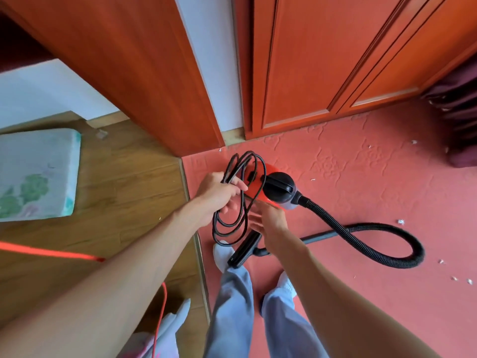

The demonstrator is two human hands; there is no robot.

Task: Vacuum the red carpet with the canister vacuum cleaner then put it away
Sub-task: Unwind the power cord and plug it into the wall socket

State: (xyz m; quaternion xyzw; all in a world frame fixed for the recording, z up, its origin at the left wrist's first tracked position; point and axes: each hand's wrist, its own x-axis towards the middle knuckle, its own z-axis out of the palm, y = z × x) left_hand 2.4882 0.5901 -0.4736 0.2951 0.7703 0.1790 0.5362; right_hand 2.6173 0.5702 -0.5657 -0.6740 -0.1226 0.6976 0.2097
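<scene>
Home, prob. a bedroom or hallway. Beyond the fingers [240, 186] of the left hand [215, 193]: orange wood-panelled wardrobe doors [322, 73] w/ a white wall [206, 60] strip. Under them, embossed red carpet [361, 164]; left of them, laminate wood floor [124, 182] & floral cushion [38, 171].

Coiled black cord [243, 202] hangs before the canister vacuum [278, 188], hose [374, 226] loops across the red carpet [361, 164] at right; open carpet lies between these and the wardrobe doors [309, 73].
</scene>
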